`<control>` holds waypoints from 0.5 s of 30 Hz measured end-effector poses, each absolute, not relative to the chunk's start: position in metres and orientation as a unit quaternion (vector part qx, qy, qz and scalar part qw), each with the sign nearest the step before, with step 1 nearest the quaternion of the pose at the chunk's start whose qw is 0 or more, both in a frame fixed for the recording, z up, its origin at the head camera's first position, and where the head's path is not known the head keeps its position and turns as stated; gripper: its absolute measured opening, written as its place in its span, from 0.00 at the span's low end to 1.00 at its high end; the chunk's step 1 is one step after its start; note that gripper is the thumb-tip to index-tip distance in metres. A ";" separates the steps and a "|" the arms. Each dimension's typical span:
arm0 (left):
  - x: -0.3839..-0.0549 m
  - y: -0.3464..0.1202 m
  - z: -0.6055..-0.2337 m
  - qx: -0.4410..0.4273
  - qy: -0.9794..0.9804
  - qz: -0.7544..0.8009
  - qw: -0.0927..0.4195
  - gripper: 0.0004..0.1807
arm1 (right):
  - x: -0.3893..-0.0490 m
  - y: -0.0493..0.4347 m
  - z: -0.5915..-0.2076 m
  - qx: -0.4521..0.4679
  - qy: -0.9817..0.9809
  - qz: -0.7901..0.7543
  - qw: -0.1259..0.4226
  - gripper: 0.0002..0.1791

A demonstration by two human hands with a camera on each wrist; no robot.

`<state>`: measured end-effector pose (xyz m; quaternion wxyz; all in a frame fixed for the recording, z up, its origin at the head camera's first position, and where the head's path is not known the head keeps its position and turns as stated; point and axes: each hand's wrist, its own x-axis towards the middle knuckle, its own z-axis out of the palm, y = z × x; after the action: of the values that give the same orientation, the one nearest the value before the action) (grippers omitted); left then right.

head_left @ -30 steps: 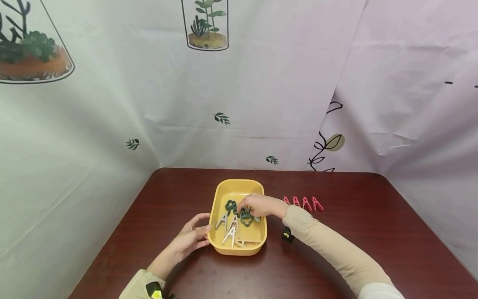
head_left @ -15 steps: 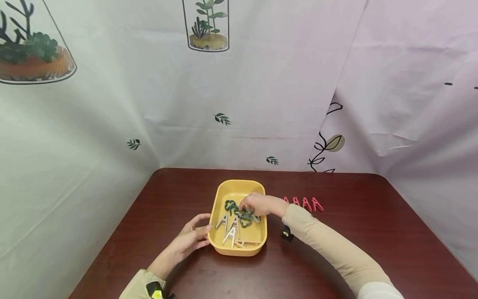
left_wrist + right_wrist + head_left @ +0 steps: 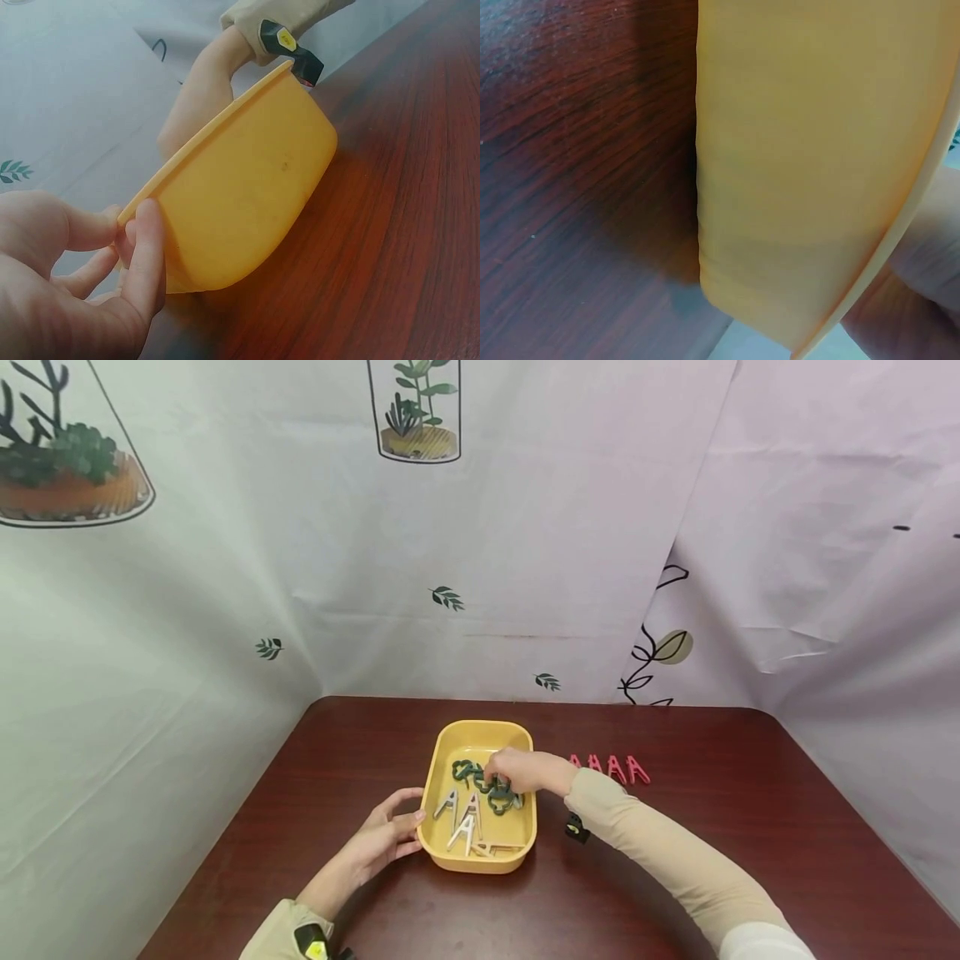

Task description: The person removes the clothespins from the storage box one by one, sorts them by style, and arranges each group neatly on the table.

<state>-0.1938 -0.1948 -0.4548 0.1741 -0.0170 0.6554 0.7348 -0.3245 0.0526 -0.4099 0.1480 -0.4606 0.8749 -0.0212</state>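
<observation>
As the left hand (image 3: 387,832) pinches the rim of a yellow tub (image 3: 478,864), green clips (image 3: 501,792) inside lie just under the right hand (image 3: 522,769), whose grip cannot be made out, its yellow wrist label (image 3: 286,39) unreadable.

Yellow tray (image 3: 480,735); dark-green clips (image 3: 503,794); pink pegs (image 3: 615,768); reddish-brown wood-grain table (image 3: 750,810); whitish backdrop (image 3: 555,527), plant prints (image 3: 417,442); beige sleeves (image 3: 660,850).

"About the tub (image 3: 247,172)?"
"Looks like smooth plastic, faintly satiny."
"And about the table (image 3: 750,793)?"
"Looks like grained wood, smooth and glossy."
"About the backdrop (image 3: 525,527)?"
"Looks like matt, creased cloth."
</observation>
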 end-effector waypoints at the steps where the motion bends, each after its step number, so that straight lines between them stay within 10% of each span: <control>1: -0.194 -0.195 -0.455 -0.017 0.655 0.735 0.174 0.29 | -0.325 0.053 -0.410 -0.461 0.875 -0.022 0.148 0.25; 15: -0.192 -0.196 -0.453 -0.012 0.652 0.738 0.173 0.29 | -0.320 0.063 -0.397 -0.470 0.860 -0.139 0.144 0.20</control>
<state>-0.1924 -0.1956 -0.4535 0.1733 -0.0121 0.6519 0.7381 -0.3198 0.0629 -0.3969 0.1440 -0.4695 0.8599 -0.1392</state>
